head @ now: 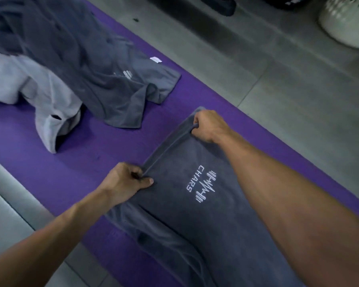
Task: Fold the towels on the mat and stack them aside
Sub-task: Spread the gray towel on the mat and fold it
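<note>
On the mat (50, 172), both hands pinch a towel (195, 224) cut off below.

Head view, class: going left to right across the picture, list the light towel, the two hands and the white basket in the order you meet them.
Light towel → left hand → right hand → white basket.
</note>
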Demonstrator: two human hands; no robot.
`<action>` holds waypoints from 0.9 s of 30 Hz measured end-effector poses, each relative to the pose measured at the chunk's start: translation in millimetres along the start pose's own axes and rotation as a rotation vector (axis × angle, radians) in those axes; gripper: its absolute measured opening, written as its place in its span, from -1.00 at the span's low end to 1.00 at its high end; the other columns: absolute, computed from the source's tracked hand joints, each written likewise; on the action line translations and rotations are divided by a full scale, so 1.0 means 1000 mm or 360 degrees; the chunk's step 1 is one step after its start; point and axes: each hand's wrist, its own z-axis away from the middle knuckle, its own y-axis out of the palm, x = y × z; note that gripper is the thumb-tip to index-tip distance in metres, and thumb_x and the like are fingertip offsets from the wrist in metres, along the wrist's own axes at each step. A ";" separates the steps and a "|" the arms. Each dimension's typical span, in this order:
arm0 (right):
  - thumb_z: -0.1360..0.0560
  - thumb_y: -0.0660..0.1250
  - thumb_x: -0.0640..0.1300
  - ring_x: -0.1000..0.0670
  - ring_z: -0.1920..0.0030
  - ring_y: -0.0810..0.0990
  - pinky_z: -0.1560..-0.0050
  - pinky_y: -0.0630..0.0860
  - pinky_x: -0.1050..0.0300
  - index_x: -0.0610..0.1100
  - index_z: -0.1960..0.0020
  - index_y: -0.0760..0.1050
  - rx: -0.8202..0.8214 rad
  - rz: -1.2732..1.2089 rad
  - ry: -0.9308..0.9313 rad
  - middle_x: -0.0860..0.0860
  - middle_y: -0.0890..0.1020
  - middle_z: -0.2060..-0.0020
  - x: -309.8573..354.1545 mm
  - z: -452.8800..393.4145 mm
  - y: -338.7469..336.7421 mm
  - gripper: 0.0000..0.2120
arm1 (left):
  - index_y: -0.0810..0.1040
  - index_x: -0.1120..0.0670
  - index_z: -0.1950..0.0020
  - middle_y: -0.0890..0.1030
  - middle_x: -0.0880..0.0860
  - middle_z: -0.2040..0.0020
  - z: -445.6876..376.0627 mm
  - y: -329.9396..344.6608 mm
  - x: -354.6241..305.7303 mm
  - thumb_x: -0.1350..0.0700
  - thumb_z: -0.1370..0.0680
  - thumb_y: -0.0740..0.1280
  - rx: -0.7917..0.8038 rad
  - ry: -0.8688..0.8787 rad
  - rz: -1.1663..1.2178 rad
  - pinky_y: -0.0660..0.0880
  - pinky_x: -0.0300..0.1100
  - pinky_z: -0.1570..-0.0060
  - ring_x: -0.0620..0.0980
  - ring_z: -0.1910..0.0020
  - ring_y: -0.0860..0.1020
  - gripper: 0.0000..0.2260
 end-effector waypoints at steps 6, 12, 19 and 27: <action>-0.38 0.37 0.05 -0.13 -0.28 0.32 -0.25 0.28 -0.09 -0.02 -0.27 0.44 -0.0327 0.0181 -0.0080 -0.05 0.41 -0.28 -0.003 -0.003 0.032 -0.52 | 0.39 -0.01 0.28 0.54 0.05 0.31 0.003 0.026 0.027 -0.07 -0.58 0.22 -0.0398 -0.0068 -0.0457 0.37 -0.10 0.31 0.11 0.27 0.53 -0.73; -0.47 0.27 -0.20 -0.19 -0.09 0.54 -0.11 0.48 -0.07 -0.10 -0.03 0.58 -0.0234 -0.0246 0.0052 -0.10 0.59 -0.02 -0.024 -0.020 0.017 -0.82 | 0.41 -0.05 0.10 0.59 0.02 0.24 0.011 0.025 0.045 -0.13 -0.59 0.20 -0.0322 0.0013 -0.0260 0.54 0.04 0.17 0.10 0.21 0.57 -0.82; -0.54 0.27 -0.10 -0.15 -0.08 0.57 -0.05 0.50 0.02 -0.07 0.10 0.53 -0.0053 -0.0380 0.0347 -0.09 0.64 -0.01 -0.020 -0.055 0.000 -0.91 | 0.37 -0.03 0.35 0.49 -0.08 0.39 0.010 0.008 0.041 -0.04 -0.56 0.30 -0.0233 -0.0055 -0.0314 0.34 -0.21 0.39 -0.12 0.37 0.47 -0.70; -0.54 0.23 -0.13 -0.14 -0.07 0.58 -0.08 0.53 0.02 -0.04 0.05 0.51 -0.0574 -0.0548 0.0514 -0.08 0.64 0.02 -0.031 -0.050 0.014 -0.91 | 0.32 -0.05 0.31 0.48 -0.04 0.36 0.006 0.009 0.043 -0.23 -0.58 0.13 -0.0449 0.0152 -0.0698 0.31 -0.11 0.35 0.06 0.29 0.51 -0.64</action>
